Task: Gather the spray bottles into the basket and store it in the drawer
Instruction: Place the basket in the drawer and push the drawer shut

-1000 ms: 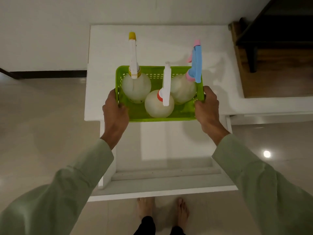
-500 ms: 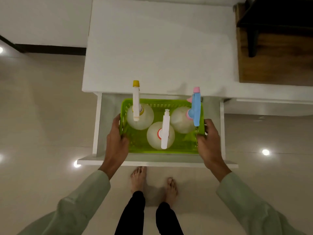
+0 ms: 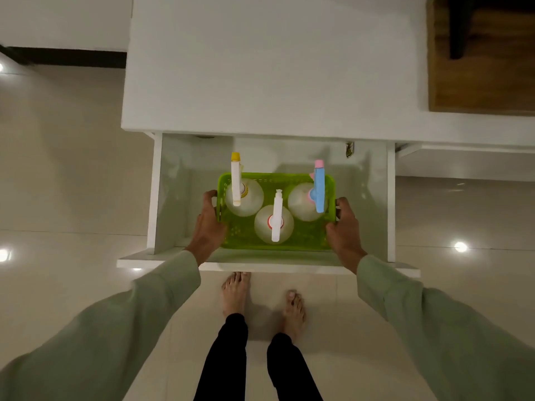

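Your left hand point(image 3: 207, 224) and right hand point(image 3: 344, 230) each grip a short side of the green basket point(image 3: 292, 246), which sits low inside the open white drawer point(image 3: 157, 195) with three spray bottles point(image 3: 273, 224) standing in it. Your bare feet point(image 3: 235, 292) stand on the shiny tile floor point(image 3: 63, 175). Past the drawer are the white cabinet top point(image 3: 260, 68) and a wooden stair point(image 3: 480, 82).

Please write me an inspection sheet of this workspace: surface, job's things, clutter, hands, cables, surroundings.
Surface: white cabinet top, bare.
Job's things: green plastic perforated basket inside the open white drawer, holding three round translucent spray bottles: yellow-tipped, white-nozzled, blue-and-pink.
Clutter: nothing seen.
Hands: left hand and right hand grip the basket's short sides.
Cables: nothing seen.
Surroundings: glossy tiled floor, bare feet, wooden furniture beside the cabinet.
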Available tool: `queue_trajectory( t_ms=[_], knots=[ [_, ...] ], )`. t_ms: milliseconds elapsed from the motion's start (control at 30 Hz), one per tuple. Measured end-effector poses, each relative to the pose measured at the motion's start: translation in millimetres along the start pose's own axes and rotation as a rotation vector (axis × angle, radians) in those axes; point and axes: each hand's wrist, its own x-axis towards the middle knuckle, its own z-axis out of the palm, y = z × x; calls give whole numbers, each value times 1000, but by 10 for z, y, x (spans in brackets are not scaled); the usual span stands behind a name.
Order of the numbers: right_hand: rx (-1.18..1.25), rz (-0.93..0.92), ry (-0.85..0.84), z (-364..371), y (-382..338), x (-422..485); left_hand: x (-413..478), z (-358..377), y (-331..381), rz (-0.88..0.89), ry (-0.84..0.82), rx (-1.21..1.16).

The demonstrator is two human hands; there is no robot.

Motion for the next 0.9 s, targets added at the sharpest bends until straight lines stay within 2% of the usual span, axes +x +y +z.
queue_trajectory(
  t_ms=[267, 667, 767, 900],
  knots=[
    [-82, 105, 29, 348, 362, 444, 385, 274, -259, -75, -62, 103],
    [-131, 124, -2, 544, 601, 630, 628, 473, -484, -115, -40, 222],
    [-160, 133, -44, 521, 578, 650, 620, 461, -429, -158, -82, 186],
    [-97, 269, -171, 427, 518, 604, 451, 355, -261, -178, -128, 172]
  ],
)
